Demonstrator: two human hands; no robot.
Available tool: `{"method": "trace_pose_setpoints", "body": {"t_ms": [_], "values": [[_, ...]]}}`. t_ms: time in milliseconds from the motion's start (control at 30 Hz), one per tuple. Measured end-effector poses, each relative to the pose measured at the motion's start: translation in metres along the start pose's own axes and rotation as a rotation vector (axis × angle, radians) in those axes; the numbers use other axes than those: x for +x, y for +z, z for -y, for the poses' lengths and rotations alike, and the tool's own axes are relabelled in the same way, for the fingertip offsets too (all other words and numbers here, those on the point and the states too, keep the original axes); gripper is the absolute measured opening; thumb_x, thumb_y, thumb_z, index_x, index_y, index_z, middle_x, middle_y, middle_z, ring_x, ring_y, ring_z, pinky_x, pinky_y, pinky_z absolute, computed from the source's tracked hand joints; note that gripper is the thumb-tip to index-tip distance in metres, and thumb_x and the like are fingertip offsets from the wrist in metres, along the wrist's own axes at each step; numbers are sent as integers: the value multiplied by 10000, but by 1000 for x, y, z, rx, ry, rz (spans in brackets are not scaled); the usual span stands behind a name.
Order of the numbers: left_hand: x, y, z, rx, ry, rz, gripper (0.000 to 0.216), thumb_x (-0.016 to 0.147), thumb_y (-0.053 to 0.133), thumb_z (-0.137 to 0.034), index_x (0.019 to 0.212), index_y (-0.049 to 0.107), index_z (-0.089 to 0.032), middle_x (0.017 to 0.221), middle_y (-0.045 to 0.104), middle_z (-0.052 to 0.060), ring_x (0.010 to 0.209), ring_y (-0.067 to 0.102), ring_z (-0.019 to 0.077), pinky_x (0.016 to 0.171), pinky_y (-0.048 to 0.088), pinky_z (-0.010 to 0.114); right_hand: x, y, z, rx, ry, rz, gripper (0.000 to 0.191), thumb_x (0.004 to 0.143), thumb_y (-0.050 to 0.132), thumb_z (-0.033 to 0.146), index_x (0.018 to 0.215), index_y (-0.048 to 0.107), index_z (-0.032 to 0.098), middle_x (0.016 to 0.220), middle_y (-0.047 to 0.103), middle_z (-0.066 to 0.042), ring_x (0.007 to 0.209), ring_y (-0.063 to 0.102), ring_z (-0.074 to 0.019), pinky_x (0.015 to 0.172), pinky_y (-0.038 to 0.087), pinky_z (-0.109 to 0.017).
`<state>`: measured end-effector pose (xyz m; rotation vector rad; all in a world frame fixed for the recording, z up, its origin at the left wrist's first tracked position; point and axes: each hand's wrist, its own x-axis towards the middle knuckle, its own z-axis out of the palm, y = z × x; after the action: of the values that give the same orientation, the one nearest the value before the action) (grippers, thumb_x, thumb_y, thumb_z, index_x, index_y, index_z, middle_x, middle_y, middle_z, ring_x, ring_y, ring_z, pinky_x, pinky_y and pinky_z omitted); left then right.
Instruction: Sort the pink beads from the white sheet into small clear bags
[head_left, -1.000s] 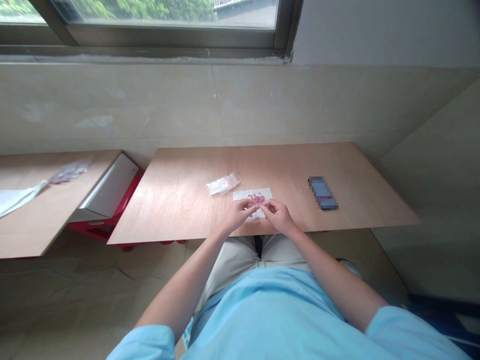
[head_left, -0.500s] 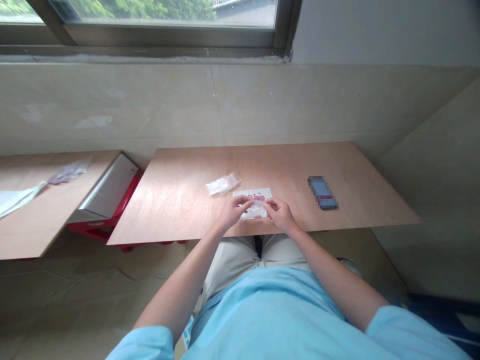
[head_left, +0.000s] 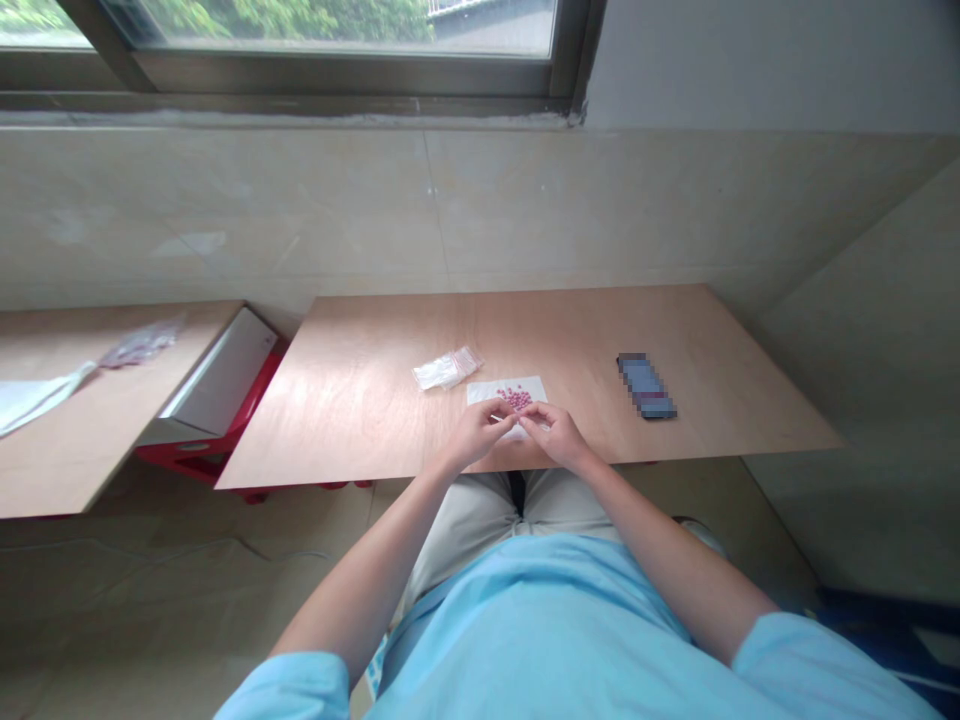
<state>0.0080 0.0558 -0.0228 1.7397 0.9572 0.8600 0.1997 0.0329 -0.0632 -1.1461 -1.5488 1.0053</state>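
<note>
My left hand (head_left: pixel 480 432) and my right hand (head_left: pixel 556 435) are close together near the table's front edge, fingertips almost touching. Each has thumb and fingers pinched on a small clear plastic bag (head_left: pixel 516 434), mostly hidden by the fingers. Under and beyond the fingertips lies a white sheet of paper (head_left: pixel 483 391). On it is a loose cluster of small pinkish-red pieces (head_left: pixel 516 398), too small to name. A stack of clear plastic bags (head_left: pixel 447 370) rests on the table just left of the paper.
The wooden table (head_left: pixel 360 400) reaches to the tiled wall below a window. A pixelated phone (head_left: pixel 646 386) lies at the right. On the left, beyond a gap with a red plastic stool (head_left: pixel 196 458) and a white box (head_left: pixel 221 380), stands another table (head_left: pixel 60 470).
Both hands have come closer together and slightly toward me. The bag stretched between them is now mostly covered by fingers, and more of the red pieces show.
</note>
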Motion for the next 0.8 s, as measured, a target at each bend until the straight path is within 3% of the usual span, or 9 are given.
{"method": "trace_pose_setpoints", "body": {"t_ms": [333, 633, 800], "values": [[-3, 7, 0, 43, -6, -38, 211, 909, 623, -355, 864, 679, -156, 840, 685, 42, 783, 615, 165, 714, 475, 281, -1, -1, 7, -13, 9, 9, 234, 891, 624, 432, 864, 696, 211, 888, 728, -53, 854, 685, -226, 804, 545, -333], [-1, 5, 2, 4, -12, -97, 203, 910, 624, -344, 826, 628, -159, 787, 635, 23, 731, 585, 142, 669, 453, 259, 2, 1, -4, 63, 67, -25, 277, 849, 664, 475, 888, 702, 203, 899, 737, -67, 849, 689, -230, 796, 550, -337], [-1, 5, 0, 1, -23, -60, 247, 937, 603, -389, 883, 651, -153, 829, 651, 36, 753, 597, 147, 689, 463, 268, 1, -1, -7, 78, 54, -22, 260, 859, 656, 455, 887, 694, 199, 890, 730, -60, 832, 682, -215, 773, 542, -317]]}}
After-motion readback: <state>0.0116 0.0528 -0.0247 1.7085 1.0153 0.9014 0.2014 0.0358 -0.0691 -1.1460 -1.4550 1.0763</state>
